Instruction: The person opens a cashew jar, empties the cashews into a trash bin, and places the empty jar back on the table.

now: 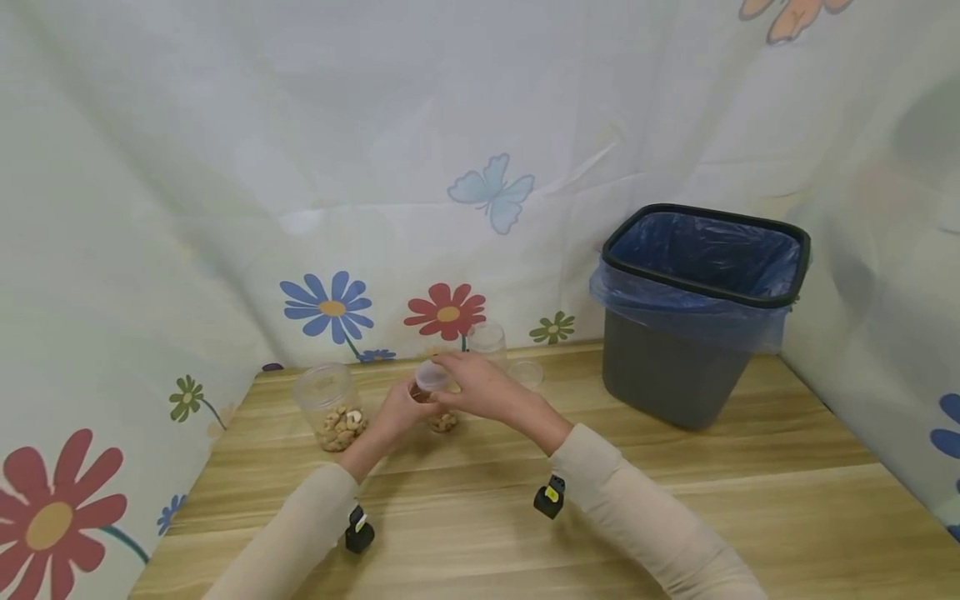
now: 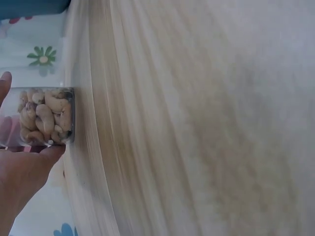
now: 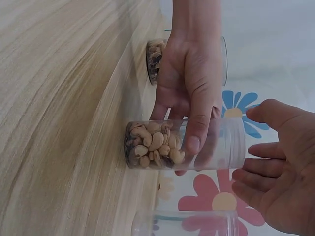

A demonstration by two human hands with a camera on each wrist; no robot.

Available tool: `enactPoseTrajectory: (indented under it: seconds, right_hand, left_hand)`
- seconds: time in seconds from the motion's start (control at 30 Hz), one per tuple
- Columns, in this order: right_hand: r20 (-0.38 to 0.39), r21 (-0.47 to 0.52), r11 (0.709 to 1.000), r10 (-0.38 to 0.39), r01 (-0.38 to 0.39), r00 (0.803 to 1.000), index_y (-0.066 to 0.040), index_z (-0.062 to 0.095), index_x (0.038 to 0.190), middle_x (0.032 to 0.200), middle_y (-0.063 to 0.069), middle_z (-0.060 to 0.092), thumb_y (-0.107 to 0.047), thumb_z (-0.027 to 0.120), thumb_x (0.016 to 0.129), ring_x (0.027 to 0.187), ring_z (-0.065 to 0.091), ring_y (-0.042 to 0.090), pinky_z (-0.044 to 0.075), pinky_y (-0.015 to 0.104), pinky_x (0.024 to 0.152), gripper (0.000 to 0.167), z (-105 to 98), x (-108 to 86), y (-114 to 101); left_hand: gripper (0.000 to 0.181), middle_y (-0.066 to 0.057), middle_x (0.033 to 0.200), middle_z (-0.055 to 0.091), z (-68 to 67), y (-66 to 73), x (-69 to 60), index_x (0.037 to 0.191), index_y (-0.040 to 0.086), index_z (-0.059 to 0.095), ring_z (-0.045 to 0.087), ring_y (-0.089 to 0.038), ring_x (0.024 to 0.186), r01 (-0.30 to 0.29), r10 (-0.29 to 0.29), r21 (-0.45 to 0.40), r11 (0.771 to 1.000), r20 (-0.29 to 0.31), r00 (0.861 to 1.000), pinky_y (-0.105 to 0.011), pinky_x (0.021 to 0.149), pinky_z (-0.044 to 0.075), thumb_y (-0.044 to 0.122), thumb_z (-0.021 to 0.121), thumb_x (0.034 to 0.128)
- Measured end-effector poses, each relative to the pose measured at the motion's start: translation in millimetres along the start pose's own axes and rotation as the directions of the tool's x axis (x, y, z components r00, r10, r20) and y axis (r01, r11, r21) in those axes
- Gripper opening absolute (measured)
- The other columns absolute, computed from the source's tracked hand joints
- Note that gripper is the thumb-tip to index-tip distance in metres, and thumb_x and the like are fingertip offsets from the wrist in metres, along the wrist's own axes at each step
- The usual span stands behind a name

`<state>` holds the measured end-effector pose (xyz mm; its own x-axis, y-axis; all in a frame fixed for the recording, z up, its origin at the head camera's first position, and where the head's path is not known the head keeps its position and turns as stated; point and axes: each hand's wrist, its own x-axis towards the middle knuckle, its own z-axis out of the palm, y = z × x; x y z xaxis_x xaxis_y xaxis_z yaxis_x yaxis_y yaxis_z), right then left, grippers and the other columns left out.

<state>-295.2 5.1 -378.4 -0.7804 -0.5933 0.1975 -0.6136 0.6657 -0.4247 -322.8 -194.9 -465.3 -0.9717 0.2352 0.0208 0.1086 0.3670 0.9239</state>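
A small clear jar [image 3: 222, 147] holding cashews [image 3: 155, 140] stands upright on the wood-patterned table. My left hand [image 1: 401, 408] grips it round the side, with the thumb across its front in the right wrist view. On its top sits a translucent lid [image 1: 431, 377]. Over that lid is my right hand [image 1: 487, 387], thumb and fingers spread round its edge; in the right wrist view the thumb stands apart from it and the fingers lie close beside it. Whether they touch the lid I cannot tell.
A larger clear jar [image 1: 324, 390], partly filled with cashews, stands left of my left hand. Behind my right hand are another clear jar [image 1: 487, 337] and a loose round lid [image 1: 527, 372]. At the right stands a grey bin [image 1: 667, 367] lined with a blue bag. Flowered cloth surrounds the table.
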Motion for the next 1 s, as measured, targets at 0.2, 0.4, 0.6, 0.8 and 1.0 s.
enactPoseTrajectory:
  seconds: [0.2, 0.4, 0.6, 0.8, 1.0]
  right_hand:
    - [-0.012, -0.031, 0.999, -0.016, 0.016, 1.000, -0.009, 0.062, 0.133, 0.120, 0.003, 0.070, -0.034, 0.074, 0.094, 0.100, 0.065, 0.014, 0.054, 0.028, 0.087, 0.048, 3.6, 3.2, -2.6]
    - [-0.036, -0.087, 0.996, 0.025, -0.028, 0.999, -0.011, 0.068, 0.103, 0.083, -0.003, 0.067, -0.035, 0.075, 0.092, 0.071, 0.058, 0.010, 0.050, 0.023, 0.065, 0.027, 3.0, 4.4, -9.4]
    - [-0.053, -0.167, 0.977, 0.128, -0.135, 0.990, -0.011, 0.070, 0.085, 0.073, -0.002, 0.063, -0.043, 0.080, 0.086, 0.071, 0.056, 0.014, 0.049, 0.027, 0.063, 0.034, -2.6, 1.8, -17.1]
    - [-0.041, -0.154, 0.974, 0.163, -0.167, 0.986, -0.010, 0.073, 0.086, 0.078, -0.001, 0.068, -0.041, 0.084, 0.083, 0.074, 0.058, 0.014, 0.052, 0.027, 0.065, 0.033, -8.1, 1.1, -20.3]
    - [0.018, -0.112, 0.973, 0.207, -0.204, 0.978, -0.012, 0.071, 0.078, 0.067, -0.003, 0.061, -0.034, 0.085, 0.082, 0.065, 0.054, 0.012, 0.044, 0.024, 0.056, 0.027, -14.8, 2.8, -21.5]
  left_hand:
    - [0.059, -0.019, 0.134, 0.063, 5.9, 1.9, -5.7, 0.140, 0.000, 0.055, 0.061, -0.031, 0.120, 0.014, -0.014, 0.012, 1.000, 0.000, 1.000, -0.035, 0.092, 0.054, 0.008, 0.080, 0.0869]
    - [0.054, -0.011, 0.122, 0.068, 12.3, 5.9, -12.4, 0.130, 0.003, 0.063, 0.065, -0.020, 0.104, 0.044, -0.044, 0.009, 0.999, 0.037, 0.998, -0.032, 0.083, 0.054, 0.012, 0.085, 0.0823]
    - [0.042, -0.004, 0.105, 0.072, 18.4, 7.6, -13.9, 0.115, 0.006, 0.069, 0.066, -0.016, 0.092, 0.021, -0.022, 0.013, 1.000, 0.099, 0.995, -0.032, 0.079, 0.055, 0.017, 0.088, 0.0796]
    - [0.042, -0.004, 0.101, 0.072, 21.3, 10.4, -13.7, 0.112, 0.005, 0.068, 0.065, -0.017, 0.088, 0.006, -0.009, 0.021, 1.000, 0.109, 0.994, -0.032, 0.076, 0.055, 0.017, 0.089, 0.0781]
    - [0.039, -0.003, 0.094, 0.072, 22.8, 15.6, -11.2, 0.104, 0.006, 0.070, 0.064, -0.016, 0.083, -0.002, -0.006, 0.063, 0.998, 0.132, 0.991, -0.032, 0.072, 0.055, 0.021, 0.092, 0.0760]
